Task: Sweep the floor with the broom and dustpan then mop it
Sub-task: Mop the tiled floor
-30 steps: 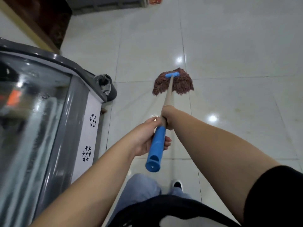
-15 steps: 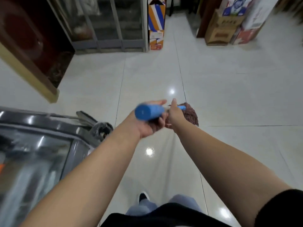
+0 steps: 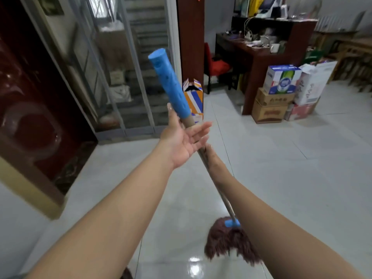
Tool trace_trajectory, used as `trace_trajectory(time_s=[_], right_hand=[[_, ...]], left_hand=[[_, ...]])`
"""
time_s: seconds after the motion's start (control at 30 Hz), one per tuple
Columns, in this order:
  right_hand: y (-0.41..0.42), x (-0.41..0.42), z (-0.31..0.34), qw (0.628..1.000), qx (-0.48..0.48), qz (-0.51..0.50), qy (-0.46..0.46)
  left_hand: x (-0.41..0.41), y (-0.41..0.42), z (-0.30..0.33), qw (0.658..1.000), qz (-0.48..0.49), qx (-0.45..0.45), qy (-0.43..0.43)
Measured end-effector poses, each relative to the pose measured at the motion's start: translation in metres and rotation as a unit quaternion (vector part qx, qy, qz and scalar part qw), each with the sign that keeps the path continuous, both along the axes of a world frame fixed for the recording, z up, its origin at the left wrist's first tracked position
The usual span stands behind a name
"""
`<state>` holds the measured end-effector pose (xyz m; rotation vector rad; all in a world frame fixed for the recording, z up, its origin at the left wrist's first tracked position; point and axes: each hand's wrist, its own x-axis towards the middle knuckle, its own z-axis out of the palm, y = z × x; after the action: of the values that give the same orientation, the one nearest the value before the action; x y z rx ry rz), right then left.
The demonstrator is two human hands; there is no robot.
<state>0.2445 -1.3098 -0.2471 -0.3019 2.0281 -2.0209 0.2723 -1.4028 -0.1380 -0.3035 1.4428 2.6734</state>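
- Door [image 3: 30, 109] of dark red wood fills the upper left of the frame, with the glass partition [image 3: 120, 77] beside it; half a second ago only their lower edges showed at the top of the picture, so my head has lifted and the freezer that filled the lower left has dropped out of view.
- My left hand [image 3: 181, 141] sits at centre, palm up and fingers spread straight, the mop handle [image 3: 201, 156] lying across them just below the blue grip [image 3: 169, 85]; a second ago this hand was curled round that grip, so it has let go and now only supports.
- The grip now points up toward the top centre, where before it pointed down at me; the mop has been swung upright.
- My right hand [image 3: 209, 156] is just below and right of the left, at the shaft; its fingers are hidden behind the shaft, so I cannot tell how tightly it holds.
- The mop head [image 3: 229, 244] rests on the wet, shiny floor [image 3: 302, 178] at lower centre, close to me rather than out ahead.
- Stacked boxes [image 3: 281, 93] stand at the upper right, near the desk [image 3: 251, 49].
- I judge mopping is under way and I am regripping between strokes.
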Motion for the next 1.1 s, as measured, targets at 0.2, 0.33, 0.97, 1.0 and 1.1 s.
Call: trace_trajectory(time_s=[0.2, 0.33, 0.97, 1.0, 1.1], right_hand=[[-0.016, -0.105, 0.003, 0.998, 0.031, 0.039, 0.032], [-0.031, -0.180, -0.023, 0.989, 0.134, -0.011, 0.069], [-0.113, -0.497, -0.083, 0.961, 0.202, -0.183, -0.040], [-0.110, -0.513, -0.088, 0.961, 0.198, -0.189, -0.042], [-0.103, -0.559, -0.107, 0.962, 0.178, -0.195, -0.074]], left_hand=[[-0.104, -0.024, -0.006, 0.975, 0.079, -0.200, 0.056], [-0.182, -0.059, -0.007, 0.915, 0.082, -0.381, 0.101], [-0.562, -0.168, -0.011, 0.767, -0.255, -0.554, 0.199], [-0.575, -0.160, -0.007, 0.755, -0.284, -0.546, 0.226], [-0.631, -0.134, -0.003, 0.579, -0.316, -0.668, 0.344]])
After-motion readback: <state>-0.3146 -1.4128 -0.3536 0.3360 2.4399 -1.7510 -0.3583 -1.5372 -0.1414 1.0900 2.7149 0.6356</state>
